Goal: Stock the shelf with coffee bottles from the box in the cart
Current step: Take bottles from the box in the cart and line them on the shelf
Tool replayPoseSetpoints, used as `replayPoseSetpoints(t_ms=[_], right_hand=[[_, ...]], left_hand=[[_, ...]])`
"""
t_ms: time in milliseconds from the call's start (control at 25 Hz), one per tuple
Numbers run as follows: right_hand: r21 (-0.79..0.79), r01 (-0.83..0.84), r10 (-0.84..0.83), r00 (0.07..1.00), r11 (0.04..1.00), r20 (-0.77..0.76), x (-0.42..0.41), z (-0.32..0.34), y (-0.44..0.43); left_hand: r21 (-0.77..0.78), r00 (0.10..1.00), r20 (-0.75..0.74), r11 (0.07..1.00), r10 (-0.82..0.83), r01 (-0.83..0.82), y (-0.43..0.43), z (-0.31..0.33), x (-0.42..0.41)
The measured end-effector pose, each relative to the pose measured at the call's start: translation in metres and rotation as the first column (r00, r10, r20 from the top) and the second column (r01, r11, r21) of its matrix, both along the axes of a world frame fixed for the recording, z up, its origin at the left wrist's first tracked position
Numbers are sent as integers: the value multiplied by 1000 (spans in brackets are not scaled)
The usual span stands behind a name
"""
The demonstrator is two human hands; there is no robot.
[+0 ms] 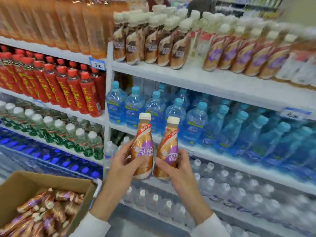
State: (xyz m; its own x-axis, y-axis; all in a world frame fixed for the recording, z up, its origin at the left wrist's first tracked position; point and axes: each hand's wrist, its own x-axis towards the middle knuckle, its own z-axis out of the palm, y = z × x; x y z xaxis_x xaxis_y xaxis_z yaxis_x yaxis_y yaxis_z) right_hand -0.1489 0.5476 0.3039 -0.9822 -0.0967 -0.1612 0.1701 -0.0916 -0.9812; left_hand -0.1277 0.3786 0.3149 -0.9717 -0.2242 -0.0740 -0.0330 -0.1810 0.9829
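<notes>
Two gold-and-purple coffee bottles with cream caps stand upright side by side in front of the shelves. My left hand (pixel 122 164) grips the left coffee bottle (pixel 143 141), and my right hand (pixel 177 168) grips the right coffee bottle (pixel 168 147). At the lower left, the open cardboard box (pixel 22 187) holds several more coffee bottles (pixel 46 211) lying on their sides. Matching purple-labelled coffee bottles (pixel 239 53) stand in a row on the upper right shelf (pixel 213 81), next to brown-labelled ones (pixel 150 43).
Blue water bottles (pixel 171 110) fill the shelf behind my hands, with clear water bottles (pixel 222 185) below. To the left stand red tea bottles (pixel 68 86), green-labelled bottles (pixel 59 130) and orange drinks (pixel 59 23). A person stands beyond the top shelf.
</notes>
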Motion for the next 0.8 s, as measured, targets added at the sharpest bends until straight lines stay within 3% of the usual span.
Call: replayPoseSetpoints(t_ms=[360,640,800], right_hand=[[18,227,-218,951,974,-219,-48,72,129],[43,326,-292,890,944,-350,-124,126,169],[102,399,-326,850,911,-413,-180,153,185]], left_hand=[[-73,950,-187,968,-250,240,120,72,-76],[-101,899,-310,951,-309,292,176,118,-171],[-200,842,-377,922,-385,332,192,138,-241]])
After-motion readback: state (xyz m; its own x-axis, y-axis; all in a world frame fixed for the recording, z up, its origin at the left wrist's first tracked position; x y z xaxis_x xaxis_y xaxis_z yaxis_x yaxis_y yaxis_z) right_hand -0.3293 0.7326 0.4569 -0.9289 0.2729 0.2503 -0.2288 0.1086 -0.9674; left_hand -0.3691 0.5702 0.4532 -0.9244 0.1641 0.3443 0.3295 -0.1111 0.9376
